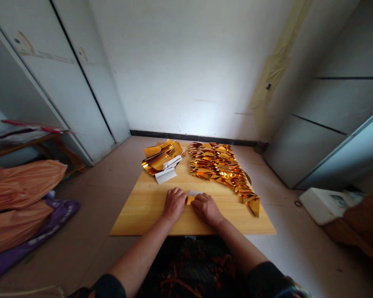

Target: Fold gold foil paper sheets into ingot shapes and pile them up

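Between my two hands, near the middle of the wooden board [143, 215], lies a small sheet of gold foil paper [190, 200] with a pale backing showing at its far edge. My left hand [175, 203] is closed on the sheet's left end, fingers curled. From the other side my right hand [206, 207] grips the right end, its fingers bent down over it. My palms hide much of the sheet. Beyond my left hand lies a loose pile of gold sheets [164, 157], some turned white side up. Rows of folded gold paper pieces [217, 163] spread over the board's right side.
Grey cabinets [71, 66] stand at the left and a refrigerator-like grey unit [323, 111] at the right. Orange and purple bags [21, 203] lie on the left. A white box [320, 205] sits on the floor at right. The white wall [186, 70] is behind.
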Demonstrator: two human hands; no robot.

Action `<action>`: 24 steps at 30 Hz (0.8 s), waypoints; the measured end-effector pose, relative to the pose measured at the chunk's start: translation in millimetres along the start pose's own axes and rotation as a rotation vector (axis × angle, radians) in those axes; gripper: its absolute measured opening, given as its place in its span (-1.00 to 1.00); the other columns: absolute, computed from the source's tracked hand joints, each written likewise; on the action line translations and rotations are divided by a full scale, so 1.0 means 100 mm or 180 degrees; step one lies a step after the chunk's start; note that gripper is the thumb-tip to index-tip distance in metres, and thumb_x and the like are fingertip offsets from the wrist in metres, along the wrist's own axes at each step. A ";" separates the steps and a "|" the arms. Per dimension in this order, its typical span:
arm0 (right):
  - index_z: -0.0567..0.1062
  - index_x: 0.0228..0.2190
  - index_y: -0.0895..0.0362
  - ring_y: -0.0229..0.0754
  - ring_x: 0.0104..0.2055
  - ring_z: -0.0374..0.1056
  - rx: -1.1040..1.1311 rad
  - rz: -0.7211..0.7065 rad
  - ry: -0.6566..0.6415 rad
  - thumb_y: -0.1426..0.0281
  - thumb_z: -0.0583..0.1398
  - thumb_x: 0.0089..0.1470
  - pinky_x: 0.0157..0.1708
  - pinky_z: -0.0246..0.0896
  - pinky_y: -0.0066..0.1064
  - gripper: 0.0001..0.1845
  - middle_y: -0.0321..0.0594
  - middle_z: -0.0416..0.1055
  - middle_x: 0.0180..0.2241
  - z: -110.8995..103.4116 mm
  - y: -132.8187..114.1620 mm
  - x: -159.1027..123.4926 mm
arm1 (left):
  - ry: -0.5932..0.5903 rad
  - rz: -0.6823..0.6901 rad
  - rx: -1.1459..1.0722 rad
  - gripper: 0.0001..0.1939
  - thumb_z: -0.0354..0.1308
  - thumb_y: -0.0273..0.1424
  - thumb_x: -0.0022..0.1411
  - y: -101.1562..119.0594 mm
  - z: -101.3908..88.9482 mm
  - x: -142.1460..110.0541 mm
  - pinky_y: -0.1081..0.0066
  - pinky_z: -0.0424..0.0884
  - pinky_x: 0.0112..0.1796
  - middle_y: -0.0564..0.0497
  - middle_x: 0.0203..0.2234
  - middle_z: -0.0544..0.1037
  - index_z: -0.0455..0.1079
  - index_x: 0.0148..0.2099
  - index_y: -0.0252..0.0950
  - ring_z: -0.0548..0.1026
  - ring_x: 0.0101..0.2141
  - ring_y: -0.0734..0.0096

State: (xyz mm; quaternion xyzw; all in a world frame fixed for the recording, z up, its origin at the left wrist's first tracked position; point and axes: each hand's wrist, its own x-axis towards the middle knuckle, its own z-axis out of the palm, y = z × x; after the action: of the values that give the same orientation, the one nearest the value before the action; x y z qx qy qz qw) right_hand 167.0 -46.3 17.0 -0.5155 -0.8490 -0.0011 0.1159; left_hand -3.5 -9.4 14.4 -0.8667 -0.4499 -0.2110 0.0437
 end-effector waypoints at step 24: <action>0.50 -0.25 0.02 -0.19 -0.18 0.21 -0.0066 -0.0145 0.0138 0.33 0.02 0.25 -0.21 -0.05 -0.36 -0.75 -0.22 0.42 -0.25 -0.06 0.27 -0.10 | -0.0002 0.0071 0.0108 -0.91 0.13 -0.40 0.18 0.16 -0.06 -0.11 0.09 0.19 0.01 -0.04 -0.45 0.51 0.42 -0.36 -0.29 0.47 -0.35 0.28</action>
State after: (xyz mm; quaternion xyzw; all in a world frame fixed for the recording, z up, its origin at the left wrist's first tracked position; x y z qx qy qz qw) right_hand 196.4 -42.9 17.9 -0.4970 -0.8578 -0.0237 0.1289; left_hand 1.5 -28.9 17.3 -0.8708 -0.4438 -0.2025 0.0606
